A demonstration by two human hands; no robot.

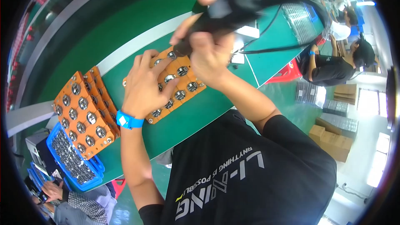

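An orange fixture board (185, 88) lies on the green table, with round silver-and-black parts seated in it. My left hand (143, 84) rests on the board's left part, fingers spread, partly covering some round parts. A blue band circles that wrist. My right hand (210, 56) is wrapped round a black corded power tool (218, 14), which looks like an electric screwdriver. Motion blurs its upper end. The tool's lower end is over the board's far edge, close to a round part and my left fingertips; whether it touches cannot be made out.
Several more orange boards (79, 112) with round parts stand tilted at the left. Beside them, a blue tray (100, 179) holds many small parts. Black cables (271, 50) run rightward from the work area. A co-worker's hands (52, 191) show lower left; co-workers (333, 68) sit at right.
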